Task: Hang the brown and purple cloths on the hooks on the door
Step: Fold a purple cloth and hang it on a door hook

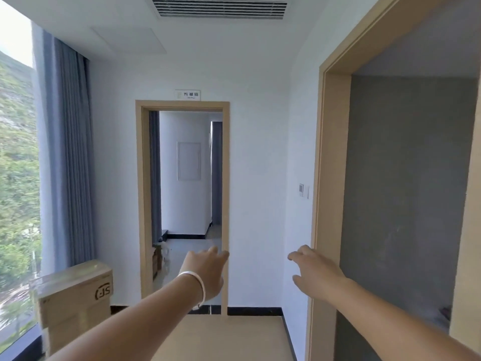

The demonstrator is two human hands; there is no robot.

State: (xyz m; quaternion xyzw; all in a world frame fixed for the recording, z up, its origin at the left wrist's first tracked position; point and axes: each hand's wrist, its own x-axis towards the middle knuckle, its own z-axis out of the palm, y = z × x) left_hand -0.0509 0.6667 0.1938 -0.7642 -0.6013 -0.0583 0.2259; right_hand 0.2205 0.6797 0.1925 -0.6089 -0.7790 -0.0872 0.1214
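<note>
Both my arms reach forward at waist height in a small white room. My left hand (205, 272), with a silver bangle on its wrist, is held out empty with relaxed fingers in front of an open doorway (186, 204). My right hand (316, 272) is also empty, fingers loosely spread, just left of a wooden door frame (329, 178). No brown cloth, purple cloth, door leaf or hooks appear in view.
A stack of cardboard boxes (75, 306) stands at the lower left beside a large window with grey-blue curtains (69, 157). On the right an opening (406, 191) shows a grey wall. A wall switch (302, 190) sits between the two openings.
</note>
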